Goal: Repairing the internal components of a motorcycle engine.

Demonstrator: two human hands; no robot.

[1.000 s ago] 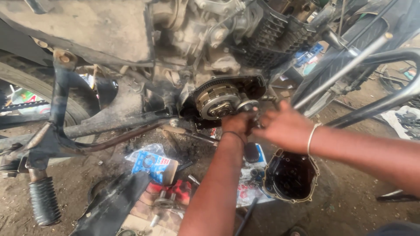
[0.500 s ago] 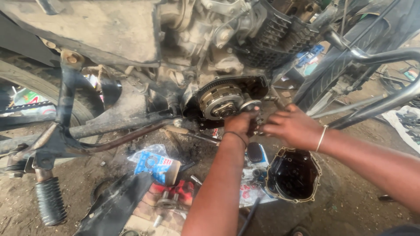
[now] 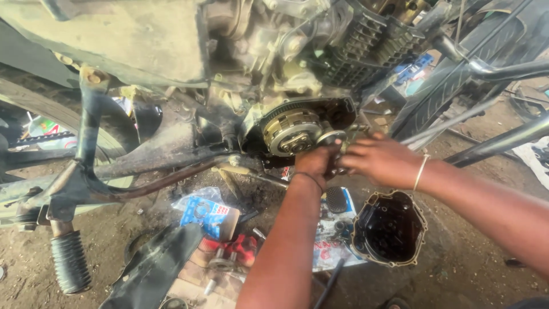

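A motorcycle engine with its side cover off shows a round clutch assembly [image 3: 291, 130] with a toothed rim. Just right of it sits a small round part [image 3: 333, 137]. My left hand [image 3: 316, 161] reaches up from below, its fingers curled against the spot under that small part. Coming in from the right with a thin bracelet on the wrist, my right hand [image 3: 380, 160] has its fingertips meeting the left hand at the same spot. What lies between the fingers is hidden.
The removed engine cover [image 3: 389, 229] lies open side up on the dirt below my right hand. A blue packet [image 3: 206, 213], red-handled tools [image 3: 231, 252] and a black plastic panel [image 3: 157, 266] lie on the ground. A footpeg [image 3: 70, 260] sticks out at left, and frame tubes [image 3: 497, 140] cross at right.
Both hands stay at the same spot beside the clutch. The right hand has shifted slightly, and my view has drifted a little.
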